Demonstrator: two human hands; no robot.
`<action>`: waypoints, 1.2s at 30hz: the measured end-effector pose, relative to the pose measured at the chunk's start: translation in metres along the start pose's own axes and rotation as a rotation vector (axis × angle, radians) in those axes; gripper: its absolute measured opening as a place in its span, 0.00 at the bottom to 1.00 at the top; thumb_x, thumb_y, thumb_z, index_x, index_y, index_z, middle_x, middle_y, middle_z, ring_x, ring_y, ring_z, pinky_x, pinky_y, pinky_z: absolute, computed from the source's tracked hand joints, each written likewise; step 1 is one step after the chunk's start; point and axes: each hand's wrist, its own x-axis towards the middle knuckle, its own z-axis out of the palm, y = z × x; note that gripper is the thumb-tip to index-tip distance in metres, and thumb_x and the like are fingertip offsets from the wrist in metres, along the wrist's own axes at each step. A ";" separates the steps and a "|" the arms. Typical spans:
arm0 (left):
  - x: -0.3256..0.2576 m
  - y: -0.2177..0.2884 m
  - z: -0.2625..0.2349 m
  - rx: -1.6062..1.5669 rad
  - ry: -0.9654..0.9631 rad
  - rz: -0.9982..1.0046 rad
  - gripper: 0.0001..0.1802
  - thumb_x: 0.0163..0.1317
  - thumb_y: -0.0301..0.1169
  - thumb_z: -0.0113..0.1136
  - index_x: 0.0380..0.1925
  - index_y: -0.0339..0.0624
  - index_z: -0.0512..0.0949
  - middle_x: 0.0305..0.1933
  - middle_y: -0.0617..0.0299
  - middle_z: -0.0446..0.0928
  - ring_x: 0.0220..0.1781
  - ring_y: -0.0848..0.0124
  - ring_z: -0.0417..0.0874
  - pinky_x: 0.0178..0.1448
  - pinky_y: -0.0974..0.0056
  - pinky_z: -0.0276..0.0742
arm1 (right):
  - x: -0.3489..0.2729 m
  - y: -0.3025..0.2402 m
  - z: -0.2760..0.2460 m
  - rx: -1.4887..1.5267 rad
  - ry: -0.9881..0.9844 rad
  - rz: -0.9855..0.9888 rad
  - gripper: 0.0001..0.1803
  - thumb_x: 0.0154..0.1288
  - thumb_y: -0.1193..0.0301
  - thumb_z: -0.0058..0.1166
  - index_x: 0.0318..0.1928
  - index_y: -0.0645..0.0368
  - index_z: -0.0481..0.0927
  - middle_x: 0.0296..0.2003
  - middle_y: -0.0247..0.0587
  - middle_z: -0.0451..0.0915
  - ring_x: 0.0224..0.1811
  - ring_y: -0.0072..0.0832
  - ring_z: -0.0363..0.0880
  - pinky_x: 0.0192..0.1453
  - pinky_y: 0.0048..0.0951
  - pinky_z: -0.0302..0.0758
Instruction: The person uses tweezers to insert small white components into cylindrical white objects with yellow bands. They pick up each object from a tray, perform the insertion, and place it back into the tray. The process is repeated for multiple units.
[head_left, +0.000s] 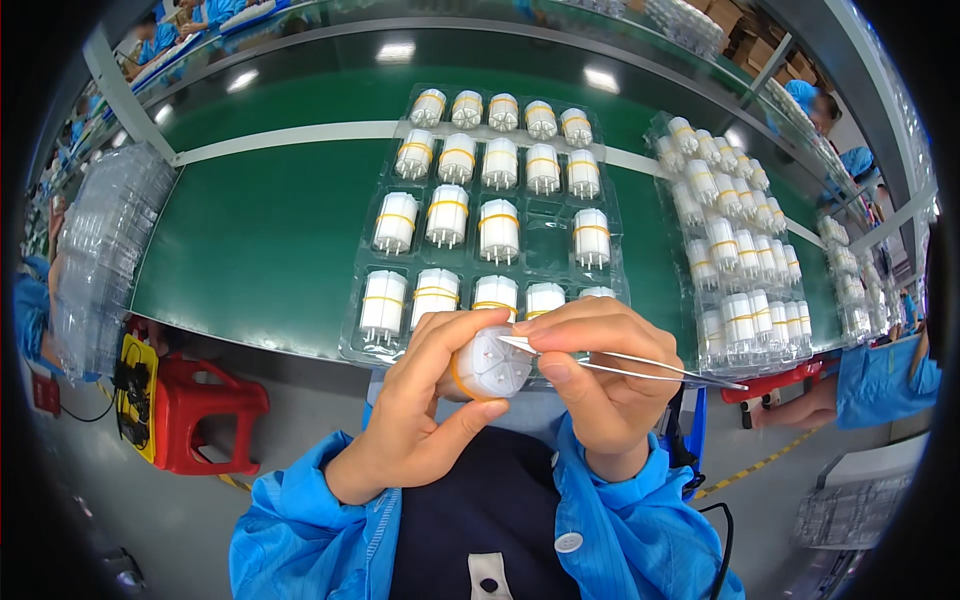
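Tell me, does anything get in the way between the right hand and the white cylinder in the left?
No obstacle is visible. The right hand holds tweezers whose pale end reaches the face of the white cylinder in the left hand; whether it touches, I can't tell.

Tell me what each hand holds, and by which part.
The left hand holds a white, yellow-banded cylinder around its side. The right hand grips metal tweezers by their arms, near the end beside the cylinder.
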 end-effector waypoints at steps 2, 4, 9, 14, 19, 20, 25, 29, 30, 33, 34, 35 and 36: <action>0.002 0.002 -0.003 0.059 -0.015 0.018 0.33 0.56 0.23 0.65 0.62 0.28 0.67 0.60 0.45 0.71 0.59 0.55 0.72 0.63 0.58 0.67 | 0.001 0.001 0.002 -0.009 0.000 -0.002 0.08 0.52 0.82 0.65 0.35 0.66 0.85 0.32 0.46 0.86 0.33 0.36 0.86 0.36 0.28 0.80; 0.003 0.001 -0.005 0.094 -0.017 0.042 0.33 0.55 0.23 0.65 0.62 0.28 0.68 0.59 0.45 0.72 0.58 0.54 0.72 0.62 0.57 0.67 | 0.001 0.002 0.003 -0.005 0.001 -0.004 0.07 0.52 0.82 0.65 0.34 0.66 0.85 0.32 0.46 0.86 0.33 0.36 0.86 0.35 0.29 0.80; 0.003 -0.003 -0.007 0.131 -0.006 0.100 0.32 0.54 0.23 0.65 0.61 0.28 0.69 0.58 0.44 0.73 0.56 0.52 0.73 0.61 0.56 0.68 | 0.004 0.003 0.006 -0.019 -0.018 -0.030 0.08 0.51 0.82 0.65 0.34 0.65 0.85 0.31 0.45 0.85 0.32 0.36 0.85 0.34 0.29 0.79; 0.005 -0.003 -0.011 0.266 -0.013 0.203 0.32 0.52 0.22 0.65 0.59 0.28 0.70 0.56 0.43 0.74 0.54 0.49 0.74 0.59 0.54 0.69 | 0.010 -0.003 0.009 -0.055 -0.056 0.017 0.07 0.50 0.82 0.64 0.33 0.65 0.84 0.28 0.45 0.84 0.28 0.34 0.83 0.31 0.27 0.77; 0.010 -0.010 -0.015 0.403 -0.052 0.302 0.33 0.51 0.22 0.66 0.60 0.28 0.69 0.56 0.43 0.74 0.53 0.48 0.74 0.59 0.54 0.69 | 0.026 -0.015 0.005 -0.178 -0.212 0.104 0.04 0.53 0.81 0.62 0.32 0.66 0.83 0.25 0.43 0.82 0.25 0.31 0.81 0.30 0.26 0.75; 0.010 -0.013 -0.015 0.394 -0.050 0.262 0.34 0.51 0.22 0.66 0.60 0.28 0.69 0.56 0.44 0.74 0.53 0.49 0.74 0.59 0.54 0.69 | 0.028 -0.010 0.004 -0.117 -0.199 0.148 0.03 0.54 0.80 0.62 0.32 0.66 0.83 0.26 0.43 0.82 0.26 0.29 0.81 0.31 0.26 0.75; 0.004 -0.008 -0.008 -0.193 0.003 0.016 0.42 0.57 0.23 0.67 0.69 0.31 0.58 0.59 0.46 0.74 0.61 0.61 0.76 0.66 0.59 0.68 | 0.011 0.018 -0.011 0.387 0.231 0.201 0.09 0.65 0.75 0.56 0.40 0.71 0.78 0.33 0.50 0.83 0.32 0.28 0.82 0.38 0.27 0.78; 0.010 -0.009 -0.010 -0.279 -0.040 0.000 0.46 0.59 0.23 0.67 0.72 0.32 0.50 0.58 0.48 0.75 0.61 0.63 0.76 0.66 0.61 0.68 | 0.002 0.025 -0.016 0.378 0.433 0.206 0.13 0.69 0.70 0.55 0.43 0.71 0.76 0.33 0.53 0.83 0.32 0.30 0.83 0.39 0.29 0.79; 0.010 -0.009 -0.009 -0.269 -0.023 -0.015 0.46 0.59 0.27 0.67 0.72 0.32 0.49 0.57 0.45 0.76 0.60 0.62 0.77 0.64 0.61 0.70 | -0.001 0.027 -0.016 0.375 0.421 0.226 0.13 0.69 0.70 0.55 0.43 0.71 0.76 0.33 0.53 0.83 0.32 0.30 0.83 0.39 0.29 0.79; 0.012 -0.011 -0.006 -0.247 0.022 -0.039 0.48 0.59 0.35 0.68 0.71 0.30 0.49 0.54 0.40 0.77 0.59 0.59 0.80 0.61 0.61 0.74 | -0.008 0.028 -0.014 0.385 0.400 0.273 0.12 0.69 0.70 0.56 0.42 0.71 0.77 0.33 0.55 0.83 0.33 0.31 0.83 0.39 0.29 0.80; 0.014 -0.011 -0.005 -0.246 0.031 -0.033 0.48 0.59 0.35 0.69 0.71 0.30 0.49 0.54 0.41 0.78 0.59 0.59 0.80 0.61 0.61 0.74 | -0.009 0.029 -0.014 0.385 0.399 0.274 0.12 0.69 0.70 0.56 0.42 0.71 0.77 0.33 0.54 0.83 0.33 0.31 0.83 0.39 0.29 0.80; 0.015 -0.011 -0.005 -0.246 0.041 -0.027 0.48 0.59 0.36 0.69 0.71 0.30 0.50 0.54 0.41 0.78 0.59 0.58 0.80 0.61 0.60 0.74 | -0.011 0.031 -0.015 0.386 0.397 0.276 0.12 0.69 0.70 0.56 0.42 0.71 0.77 0.33 0.54 0.83 0.33 0.31 0.83 0.39 0.29 0.80; 0.016 -0.012 -0.006 -0.260 0.018 -0.012 0.45 0.59 0.31 0.68 0.70 0.31 0.52 0.55 0.44 0.77 0.60 0.61 0.79 0.62 0.61 0.73 | -0.012 0.032 -0.016 0.388 0.395 0.277 0.12 0.68 0.71 0.56 0.42 0.71 0.77 0.33 0.54 0.83 0.33 0.31 0.83 0.39 0.29 0.80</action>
